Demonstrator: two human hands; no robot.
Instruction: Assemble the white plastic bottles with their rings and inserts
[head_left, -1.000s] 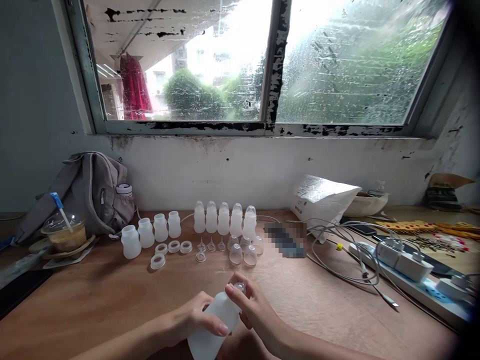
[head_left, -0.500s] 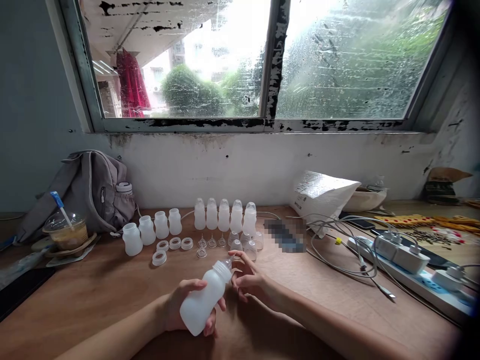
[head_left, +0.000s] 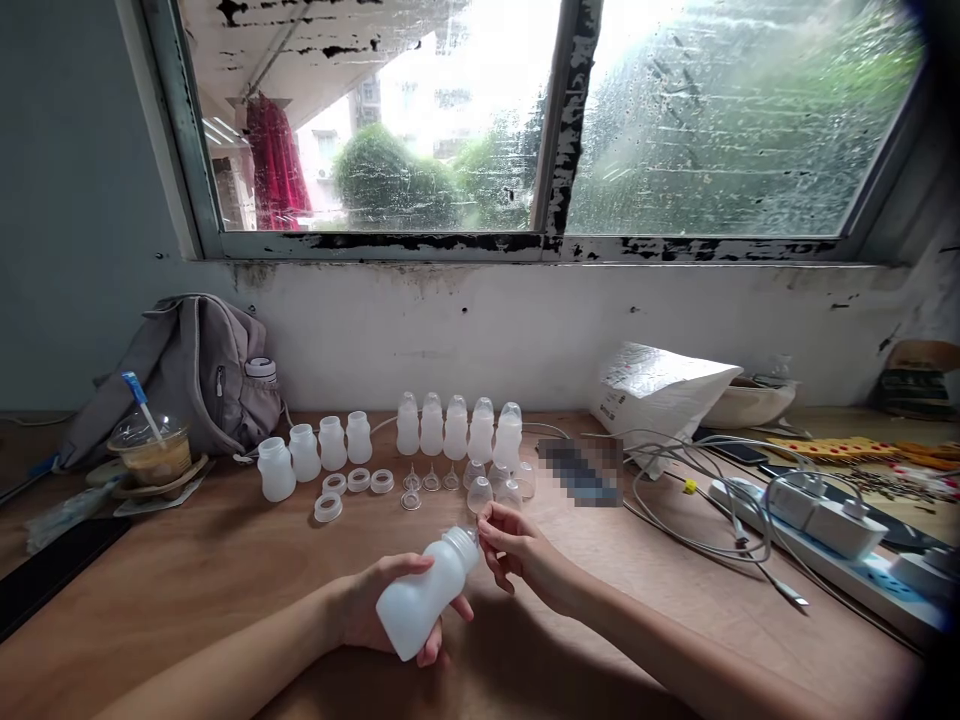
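My left hand (head_left: 367, 600) is wrapped round a frosted white baby bottle (head_left: 424, 605), tilted with its ridged neck up to the right. At its mouth, my right hand (head_left: 517, 550) pinches the tip of a clear nipple (head_left: 473, 537); how it is seated is partly hidden by the fingers. Beyond the hands lie several white collar rings (head_left: 328, 507), several clear nipples (head_left: 411, 500) and several clear domed caps (head_left: 480, 494). Open bottles (head_left: 277, 470) stand in a slanting row at the left. Behind, a row of capped bottles (head_left: 455, 430) stands upright.
A grey backpack (head_left: 187, 370) and a cup with a straw (head_left: 154, 455) are at the left, near a dark flat object (head_left: 60, 570). To the right are a silvery white bag (head_left: 660, 395), looped cables (head_left: 675, 530) and a power strip with chargers (head_left: 832, 560).
My right fingers have closed into a pinch on the nipple tip at the bottle mouth. The bottle has shifted slightly right in view, as has the whole scene.
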